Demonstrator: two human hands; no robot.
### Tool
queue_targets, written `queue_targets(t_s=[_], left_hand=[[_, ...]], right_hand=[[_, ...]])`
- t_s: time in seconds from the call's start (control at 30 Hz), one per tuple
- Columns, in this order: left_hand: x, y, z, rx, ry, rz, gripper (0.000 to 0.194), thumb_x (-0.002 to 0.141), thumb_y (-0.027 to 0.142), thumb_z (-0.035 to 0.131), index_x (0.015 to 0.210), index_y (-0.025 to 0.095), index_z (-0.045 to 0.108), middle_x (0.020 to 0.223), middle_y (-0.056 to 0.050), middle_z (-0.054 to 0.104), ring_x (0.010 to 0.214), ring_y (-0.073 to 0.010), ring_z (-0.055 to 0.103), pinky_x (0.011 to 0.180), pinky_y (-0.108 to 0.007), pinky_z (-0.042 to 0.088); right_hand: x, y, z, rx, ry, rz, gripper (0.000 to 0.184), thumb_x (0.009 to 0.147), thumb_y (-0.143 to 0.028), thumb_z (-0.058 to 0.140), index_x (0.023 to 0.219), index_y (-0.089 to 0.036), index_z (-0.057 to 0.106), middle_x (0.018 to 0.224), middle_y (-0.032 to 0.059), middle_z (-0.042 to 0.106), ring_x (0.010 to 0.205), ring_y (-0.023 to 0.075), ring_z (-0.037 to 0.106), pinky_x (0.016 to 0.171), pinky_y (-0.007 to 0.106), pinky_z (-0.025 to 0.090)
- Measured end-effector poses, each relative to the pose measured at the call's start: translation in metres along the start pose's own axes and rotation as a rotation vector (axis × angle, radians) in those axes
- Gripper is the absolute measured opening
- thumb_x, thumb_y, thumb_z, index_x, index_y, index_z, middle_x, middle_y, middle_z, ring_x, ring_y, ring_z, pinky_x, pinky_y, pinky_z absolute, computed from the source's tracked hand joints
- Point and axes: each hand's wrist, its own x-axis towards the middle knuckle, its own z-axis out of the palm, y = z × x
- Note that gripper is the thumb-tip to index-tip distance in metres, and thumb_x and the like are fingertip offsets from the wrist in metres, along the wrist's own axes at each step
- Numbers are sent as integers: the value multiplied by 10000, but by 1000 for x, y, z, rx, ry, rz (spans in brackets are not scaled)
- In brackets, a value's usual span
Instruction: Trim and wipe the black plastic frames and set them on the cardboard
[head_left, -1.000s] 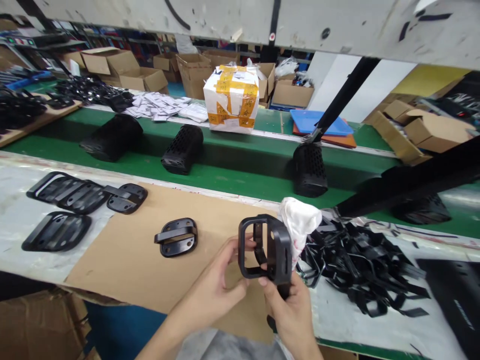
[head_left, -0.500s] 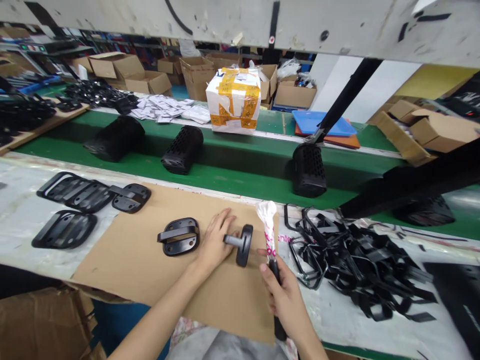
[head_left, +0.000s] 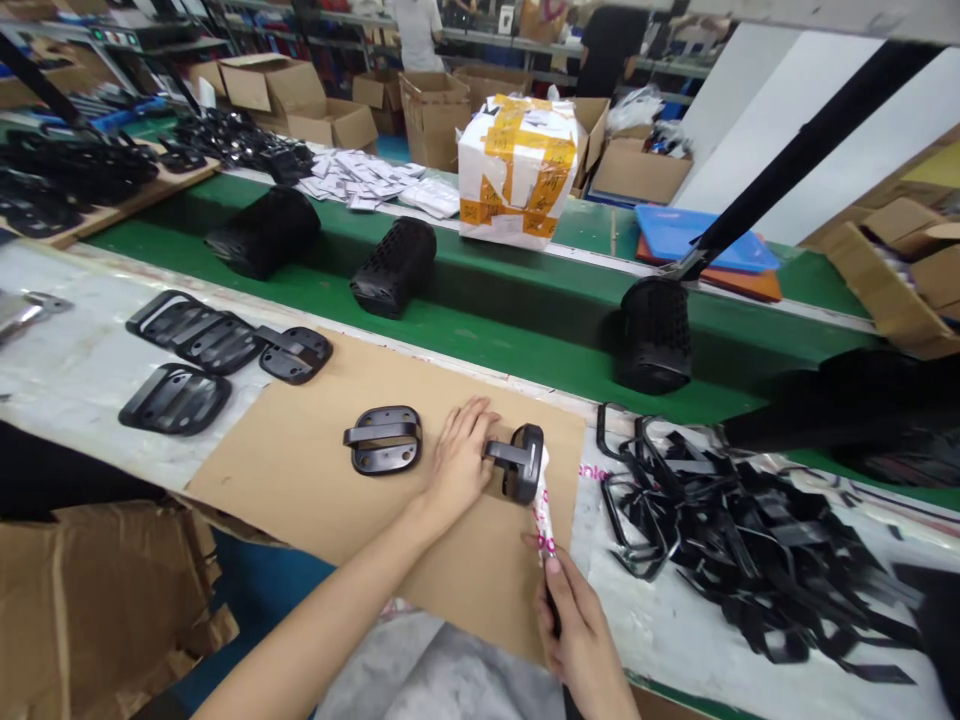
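Note:
My left hand (head_left: 457,462) rests on the cardboard sheet (head_left: 292,480), closed at the strap end of a black plate with a strap handle (head_left: 527,463). That plate stands on its edge, and some of my fingers are hidden. My right hand (head_left: 576,610) grips a hammer (head_left: 544,525) by its black handle. White film with pink print wraps the hammer's upper part, whose end is hidden behind the upright plate. Left of my left hand, a second strapped plate (head_left: 384,440) lies flat on the cardboard.
More black plates (head_left: 176,398) lie at the left. A heap of black strap pieces (head_left: 787,550) spreads at the right. Black perforated cylinders (head_left: 395,267) sit on the green conveyor (head_left: 480,320). Behind it stands a white box with yellow tape (head_left: 517,175). A dark post (head_left: 795,160) slants on the right.
The view has tilted up and shifted. My right hand has brought the hammer's wrapped end from beside the upright plate to against or behind it. My left hand stays at the strap.

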Motion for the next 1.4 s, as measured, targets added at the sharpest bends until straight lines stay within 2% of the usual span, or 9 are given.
queue_targets(t_s=[0.27, 0.63, 0.8, 0.87, 0.93, 1.03, 1.1, 1.23, 1.4], left_hand=[[-2, 0, 1, -1, 0, 5, 542, 818, 17, 556, 1333, 184, 581, 1610, -132, 518, 1565, -290, 398, 1319, -543, 286], [-2, 0, 0, 8, 4, 9, 478, 851, 19, 560, 1292, 195, 615, 1614, -129, 515, 1567, -284, 397, 1319, -539, 287], [-1, 3, -3, 13, 9, 2, 409, 917, 30, 521, 1282, 176, 632, 1599, -134, 534, 1552, -277, 419, 1317, -517, 294], [-1, 3, -3, 13, 7, -1, 410, 926, 37, 520, 1295, 175, 635, 1601, -135, 532, 1552, -279, 419, 1317, -518, 294], [-1, 2, -4, 15, -5, -3, 441, 929, 40, 520, 1335, 178, 625, 1615, -133, 517, 1561, -280, 406, 1319, -521, 291], [-1, 1, -4, 9, -24, -2, 509, 912, 27, 523, 1387, 190, 605, 1635, -119, 500, 1578, -268, 381, 1327, -513, 282], [-2, 0, -4, 3, -25, 0, 540, 894, 12, 525, 1394, 199, 601, 1638, -106, 499, 1581, -260, 376, 1332, -508, 275], [-3, 1, -4, -1, -15, -5, 567, 880, -6, 518, 1399, 209, 598, 1638, -99, 500, 1585, -246, 368, 1334, -506, 273], [-2, 1, -4, -9, -8, -4, 517, 904, 15, 509, 1375, 204, 608, 1628, -99, 513, 1580, -251, 379, 1329, -515, 284]], right_hand=[[-18, -7, 4, 5, -37, 52, 844, 801, -886, 674, 1299, -205, 689, 641, -96, 379, 442, 50, 207, 348, 147, 150], [-17, -13, 2, 23, -42, 60, 778, 803, -856, 700, 1220, -199, 685, 627, -98, 403, 422, 38, 201, 352, 140, 117], [-32, -14, 3, 180, 122, -128, 625, 904, -767, 668, 1234, -238, 621, 629, -105, 404, 405, 39, 219, 381, 150, 156], [-31, -8, 5, 192, 138, -181, 625, 917, -793, 622, 1218, -246, 604, 631, -101, 411, 405, 47, 241, 386, 161, 195], [-27, -3, 7, 100, 58, -81, 681, 863, -851, 634, 1155, -236, 622, 610, -97, 406, 409, 56, 249, 376, 168, 204], [-25, -4, 6, -17, -35, 107, 704, 808, -866, 684, 1108, -230, 645, 585, -105, 387, 406, 44, 192, 364, 160, 135], [-29, -8, 6, 37, 5, 82, 665, 839, -828, 689, 1143, -239, 635, 592, -113, 374, 407, 35, 156, 374, 157, 106], [-35, -11, 16, 176, 68, -98, 639, 872, -834, 636, 1090, -234, 618, 605, -110, 383, 411, 39, 196, 389, 164, 170], [-28, -11, 16, 15, -14, 138, 700, 800, -867, 694, 1065, -221, 634, 579, -110, 383, 408, 32, 177, 375, 148, 102]])
